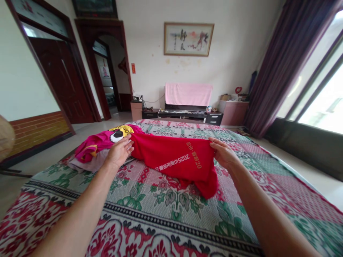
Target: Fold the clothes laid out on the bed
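Observation:
Stretched between my two hands is a red printed cloth garment (171, 153), with white and gold lettering including "2025". My left hand (120, 151) pinches its upper left corner between thumb and fingers. At the upper right corner my right hand (223, 151) grips the edge in the same way. The lower right part of the cloth hangs down onto the flowered cover (171, 203). Just beyond my left hand lies a heap of pink and yellow clothes (93, 144) with a black and white patch. Whether the red cloth touches that heap I cannot tell.
The patterned cover spreads over a broad flat surface. Farther back stands a black TV cabinet (182, 116), with a pink cloth (188, 94) draped over what sits on it. A purple curtain (284, 67) hangs by the window on the right. Doorways open at the left.

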### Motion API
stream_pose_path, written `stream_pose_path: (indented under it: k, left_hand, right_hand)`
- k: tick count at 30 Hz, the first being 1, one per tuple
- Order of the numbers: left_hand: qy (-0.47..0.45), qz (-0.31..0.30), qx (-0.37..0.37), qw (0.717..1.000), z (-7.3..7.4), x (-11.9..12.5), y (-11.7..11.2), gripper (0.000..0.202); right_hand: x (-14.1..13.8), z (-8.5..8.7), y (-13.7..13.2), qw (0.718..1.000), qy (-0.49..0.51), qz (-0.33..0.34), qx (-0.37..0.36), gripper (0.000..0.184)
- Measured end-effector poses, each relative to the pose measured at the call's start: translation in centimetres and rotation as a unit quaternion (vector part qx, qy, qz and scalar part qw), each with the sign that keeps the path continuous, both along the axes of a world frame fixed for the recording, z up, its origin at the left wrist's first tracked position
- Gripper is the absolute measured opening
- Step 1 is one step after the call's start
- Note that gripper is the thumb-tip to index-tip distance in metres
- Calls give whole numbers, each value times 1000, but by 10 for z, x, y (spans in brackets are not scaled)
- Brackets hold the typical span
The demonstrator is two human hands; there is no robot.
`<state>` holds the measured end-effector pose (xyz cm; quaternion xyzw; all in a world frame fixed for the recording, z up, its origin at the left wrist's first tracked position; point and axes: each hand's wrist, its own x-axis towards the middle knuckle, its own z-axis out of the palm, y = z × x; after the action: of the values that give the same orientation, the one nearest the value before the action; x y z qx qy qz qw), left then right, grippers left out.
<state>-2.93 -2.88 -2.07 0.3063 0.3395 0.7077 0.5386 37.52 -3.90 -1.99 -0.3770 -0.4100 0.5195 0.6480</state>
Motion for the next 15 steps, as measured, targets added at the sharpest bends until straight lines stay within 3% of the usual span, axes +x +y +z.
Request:
stream_pose_path:
  k: [10,15]
  left_hand:
    - [88,-8,13,996,-11,9,0,27]
    - [189,-7,-1,982,-20,12,0,45]
  right_hand:
    - [10,-12,8,995,-80,-61,8,35]
    - [23,-15,15,993,-53,-94,41,38]
